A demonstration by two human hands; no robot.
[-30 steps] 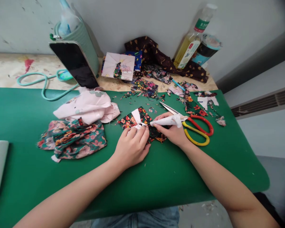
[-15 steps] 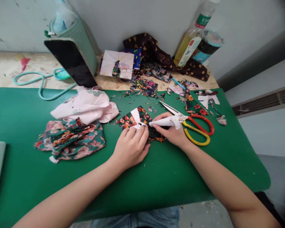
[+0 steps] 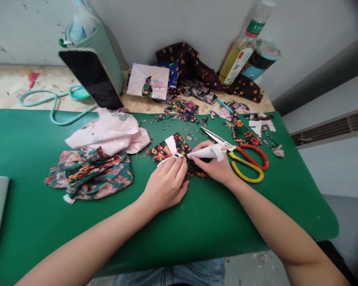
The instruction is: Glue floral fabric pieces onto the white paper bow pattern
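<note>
My left hand [image 3: 167, 180] has its fingers bent and pressed together on a floral fabric piece [image 3: 161, 151], dark with red and orange flowers and white strips. In my right hand [image 3: 216, 165] is a white paper-like cone [image 3: 208, 153], its narrow tip touching or very near the middle of the fabric beside my left fingertips. What the cone contains is hidden. Just past my right hand lie scissors [image 3: 249, 155] with one red and one yellow handle, blades pointing up and left. The fabric's near edge is partly covered by my fingers.
Left on the green tabletop [image 3: 226, 234] lie a pink cloth [image 3: 107, 133] and a green floral cloth [image 3: 100, 174]. A phone [image 3: 92, 77] leans on a pale green holder [image 3: 110, 59]. Fabric scraps [image 3: 183, 108], a square patchwork [image 3: 137, 77] and an oil bottle [image 3: 238, 55] stand or lie behind.
My left fingers have shifted slightly on the fabric and lie a little flatter. The cone stays in my right hand at nearly the same spot. The camera view has moved slightly.
</note>
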